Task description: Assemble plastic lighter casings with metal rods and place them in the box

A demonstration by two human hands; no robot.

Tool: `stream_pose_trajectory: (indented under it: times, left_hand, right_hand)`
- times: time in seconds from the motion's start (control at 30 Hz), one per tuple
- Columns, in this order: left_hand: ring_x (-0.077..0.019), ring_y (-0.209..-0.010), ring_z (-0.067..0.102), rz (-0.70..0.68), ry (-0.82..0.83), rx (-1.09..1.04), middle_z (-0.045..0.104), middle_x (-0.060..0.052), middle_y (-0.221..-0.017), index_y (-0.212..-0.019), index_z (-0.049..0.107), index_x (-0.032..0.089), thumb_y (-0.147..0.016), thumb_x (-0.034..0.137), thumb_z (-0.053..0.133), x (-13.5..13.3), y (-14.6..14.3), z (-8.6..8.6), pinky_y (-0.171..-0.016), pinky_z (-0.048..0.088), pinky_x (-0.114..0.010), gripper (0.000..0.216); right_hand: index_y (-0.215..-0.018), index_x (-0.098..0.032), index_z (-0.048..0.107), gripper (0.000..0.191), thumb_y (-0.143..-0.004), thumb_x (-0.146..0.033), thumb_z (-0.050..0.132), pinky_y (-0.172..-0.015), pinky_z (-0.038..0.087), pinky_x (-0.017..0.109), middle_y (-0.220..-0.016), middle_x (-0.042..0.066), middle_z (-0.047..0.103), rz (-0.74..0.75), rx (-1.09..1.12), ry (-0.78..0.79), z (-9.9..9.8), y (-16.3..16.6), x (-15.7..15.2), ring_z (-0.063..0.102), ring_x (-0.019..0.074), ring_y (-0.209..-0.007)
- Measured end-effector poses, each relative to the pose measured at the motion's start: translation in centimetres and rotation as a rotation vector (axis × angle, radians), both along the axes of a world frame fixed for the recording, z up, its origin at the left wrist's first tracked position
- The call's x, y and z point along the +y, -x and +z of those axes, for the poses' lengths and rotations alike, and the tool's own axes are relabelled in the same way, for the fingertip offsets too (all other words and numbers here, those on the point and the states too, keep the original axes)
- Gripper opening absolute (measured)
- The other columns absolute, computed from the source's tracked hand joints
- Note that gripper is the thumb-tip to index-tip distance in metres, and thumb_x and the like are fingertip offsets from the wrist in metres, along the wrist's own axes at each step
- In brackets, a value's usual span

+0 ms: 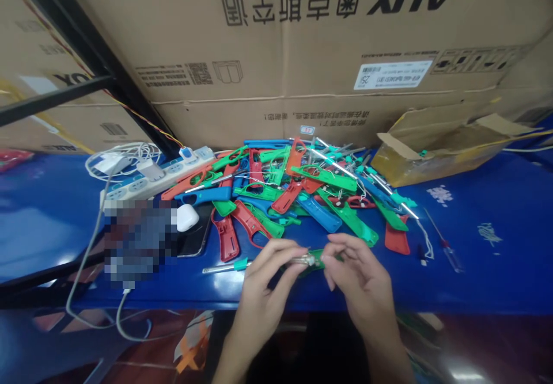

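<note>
My left hand [270, 277] is closed in a pinch on a small clear lighter part [308, 259] with a pale tip, perhaps a fuel tank. Close by on the right, my right hand [363, 274] has its fingers pinched together near that tip; what they hold is hidden. Behind the fingertips shows a green handle shell [318, 255], mostly covered. A metal lighter tube [220, 268] with a green collar sticks out to the left of my left hand, low over the blue table. Beyond both hands lies a heap of red, green and blue lighter shells [276, 185] with metal tubes and thin wires.
A cardboard box [427, 154] stands open at the back right, near a screwdriver [449, 251]. At left are a power strip [159, 174], cables, a dark phone [196, 240] and a white earbud case [186, 217]. Large cartons [259, 44] wall off the back.
</note>
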State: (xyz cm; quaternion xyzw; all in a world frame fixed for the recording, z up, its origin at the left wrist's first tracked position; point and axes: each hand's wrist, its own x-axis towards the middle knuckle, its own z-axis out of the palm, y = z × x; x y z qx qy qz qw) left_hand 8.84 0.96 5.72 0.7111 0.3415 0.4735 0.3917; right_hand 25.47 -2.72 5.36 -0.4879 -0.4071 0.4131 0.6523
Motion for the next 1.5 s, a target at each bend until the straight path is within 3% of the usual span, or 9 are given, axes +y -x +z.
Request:
stream_pose_trajectory:
  times: [0.2,0.7,0.9,1.1,1.5]
  left_hand:
    - [-0.0133,-0.099,0.068,0.047,-0.164,0.039,0.067,-0.005,-0.111,-0.119,0.072,0.022,-0.099,0.004,0.061,-0.1,-0.4,-0.1,-0.087,0.055,-0.021,0.029]
    - [-0.0134,-0.096,0.068,-0.050,-0.233,-0.013,0.064,-0.007,-0.112,-0.124,0.073,0.021,-0.098,-0.003,0.059,-0.1,-0.3,-0.6,-0.082,0.058,-0.024,0.038]
    - [-0.0158,-0.103,0.066,-0.038,-0.280,-0.004,0.064,-0.007,-0.115,-0.133,0.069,0.024,-0.097,-0.003,0.060,-0.4,-0.3,-1.9,-0.086,0.056,-0.029,0.046]
    - [-0.0176,-0.097,0.068,-0.017,-0.296,-0.106,0.065,-0.007,-0.113,-0.135,0.069,0.030,-0.099,0.005,0.062,-0.3,-0.9,-2.8,-0.077,0.059,-0.029,0.045]
    - [-0.0156,-0.104,0.066,-0.152,-0.214,-0.053,0.064,-0.007,-0.115,-0.137,0.067,0.026,-0.098,-0.001,0.060,-0.2,0.3,-1.5,-0.090,0.057,-0.030,0.048]
  right_hand:
    - [-0.109,-0.028,0.067,0.022,-0.090,-0.032,0.077,-0.076,0.057,0.020,-0.084,-0.001,0.069,0.018,-0.035,0.044,0.0,-0.2,-0.2,0.070,0.0120,-0.080]
    - [-0.098,-0.027,0.065,0.009,-0.094,-0.026,0.073,-0.078,0.050,0.021,-0.088,-0.002,0.064,0.205,0.032,-0.003,-0.8,-1.5,-0.3,0.062,0.0106,-0.083]
    - [-0.095,-0.027,0.065,0.010,-0.094,-0.024,0.073,-0.076,0.050,0.022,-0.087,-0.003,0.061,0.253,0.060,-0.014,-1.1,-2.0,-0.4,0.061,0.0108,-0.083]
    - [-0.093,-0.023,0.066,0.009,-0.092,-0.024,0.075,-0.069,0.052,0.023,-0.083,-0.001,0.061,0.254,0.038,-0.015,-1.4,-2.3,-0.2,0.061,0.0120,-0.075]
    - [-0.088,-0.021,0.066,0.016,-0.087,-0.028,0.080,-0.069,0.055,0.026,-0.082,-0.001,0.063,0.291,0.084,0.110,-0.7,-2.3,-0.3,0.064,0.0125,-0.070]
